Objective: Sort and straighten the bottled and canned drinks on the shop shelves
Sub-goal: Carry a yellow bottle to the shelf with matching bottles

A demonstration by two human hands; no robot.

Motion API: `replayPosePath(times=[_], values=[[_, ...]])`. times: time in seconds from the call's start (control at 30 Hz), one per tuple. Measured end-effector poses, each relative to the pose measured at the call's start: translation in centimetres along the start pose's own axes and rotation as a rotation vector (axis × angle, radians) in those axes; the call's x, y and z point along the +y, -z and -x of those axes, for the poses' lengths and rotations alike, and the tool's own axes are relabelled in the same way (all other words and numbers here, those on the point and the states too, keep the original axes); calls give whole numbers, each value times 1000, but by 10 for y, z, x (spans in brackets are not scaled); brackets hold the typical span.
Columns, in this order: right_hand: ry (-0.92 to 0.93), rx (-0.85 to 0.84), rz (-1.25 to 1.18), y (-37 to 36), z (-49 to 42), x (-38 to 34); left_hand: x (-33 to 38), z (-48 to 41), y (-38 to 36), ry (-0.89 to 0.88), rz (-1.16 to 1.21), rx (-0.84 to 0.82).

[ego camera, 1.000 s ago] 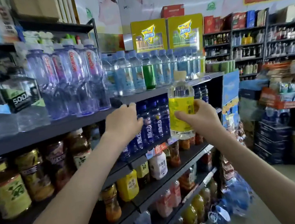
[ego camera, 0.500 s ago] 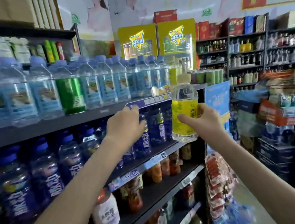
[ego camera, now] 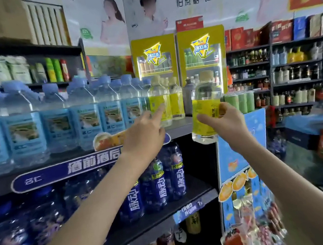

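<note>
- Yellow-labelled bottle (ego camera: 205,108) sits upright in my right hand (ego camera: 224,122), fingers wrapped round its lower half, held in the air just off the end of the upper shelf (ego camera: 179,128).
- My left hand (ego camera: 145,133) grips nothing; it is loose and open, forefinger stretched to the matching yellow bottles (ego camera: 159,102) at the shelf's right end, touching or nearly touching the front one.
- I judge the step as returning a stray to its own kind; next I need a gap beside those yellow bottles, then set mine down upright with the label facing out.
- Blue-labelled water bottles (ego camera: 87,121) fill the row to the left; dark blue drinks (ego camera: 154,186) stand on the shelf below.
- Half a second ago my left hand rested on the shelf lip and the bottle hung lower; both have since risen towards the yellow group.
</note>
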State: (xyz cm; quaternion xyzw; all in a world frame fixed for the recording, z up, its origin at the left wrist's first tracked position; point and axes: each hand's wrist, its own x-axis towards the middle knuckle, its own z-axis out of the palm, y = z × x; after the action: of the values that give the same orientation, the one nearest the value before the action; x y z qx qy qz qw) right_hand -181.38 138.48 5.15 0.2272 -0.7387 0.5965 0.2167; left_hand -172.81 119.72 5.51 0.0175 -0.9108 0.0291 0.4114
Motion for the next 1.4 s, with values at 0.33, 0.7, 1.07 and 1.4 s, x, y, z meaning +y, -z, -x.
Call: replayPosePath(times=[0.33, 0.7, 1.07, 1.4], values=[[117, -227, -51, -23, -148, 69, 39, -107, -85, 421, -60, -14], [320, -495, 249, -77, -182, 78, 49, -112, -102, 608, -45, -118], [-18, -578, -211, -69, -179, 78, 62, -123, -122, 658, -101, -138], [-189, -730, -731, -46, -191, 79, 43, -120, -115, 544, -64, 49]])
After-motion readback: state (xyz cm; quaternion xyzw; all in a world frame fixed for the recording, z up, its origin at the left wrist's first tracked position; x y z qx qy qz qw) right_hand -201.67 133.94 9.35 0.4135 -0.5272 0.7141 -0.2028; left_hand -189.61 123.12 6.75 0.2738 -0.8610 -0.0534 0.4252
